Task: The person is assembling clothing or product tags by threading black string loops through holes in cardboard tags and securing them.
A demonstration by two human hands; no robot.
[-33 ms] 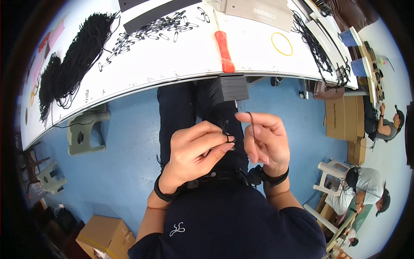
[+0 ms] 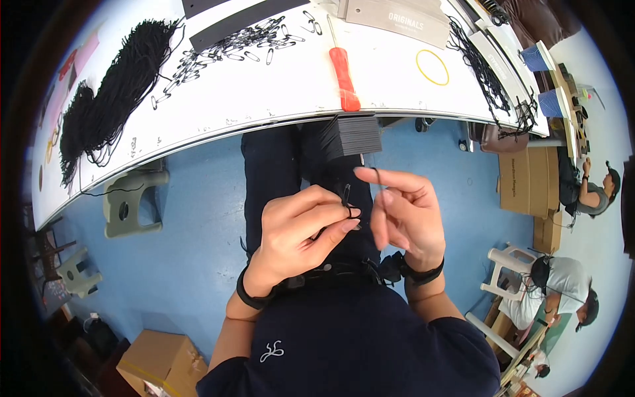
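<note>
1. Head view: well to the left of the red-handled screwdriver point(image 2: 344, 79), a thick bundle of black cords point(image 2: 119, 92) lies on the white table point(image 2: 264, 86).
2. Below that bundle, left of the screwdriver and lower down, a grey-green stool point(image 2: 135, 215) stands on the blue floor point(image 2: 192, 218).
3. Nearer the screwdriver, on its left, dark safety pins point(image 2: 231, 46) lie scattered in a heap.
4. Below and left of the screwdriver is the left hand point(image 2: 301, 228), thumb and fingers closed in a pinch on a looped black cord point(image 2: 355, 212); a single pin point(image 2: 346, 193) sticks up just beside the fingertips.
5. Just below the screwdriver's handle, at the table edge, is a dark grey stack of flat pieces point(image 2: 359, 135).
6. Below and right of the screwdriver, the right hand point(image 2: 410, 212) has its index finger stretched out with cord across it; its other fingers are bent and blurred, and I cannot tell whether the thumb grips the cord.
7. Right of the screwdriver lie a yellow rubber band point(image 2: 432, 67) and, farther out, loose black strands point(image 2: 483, 69).
</note>
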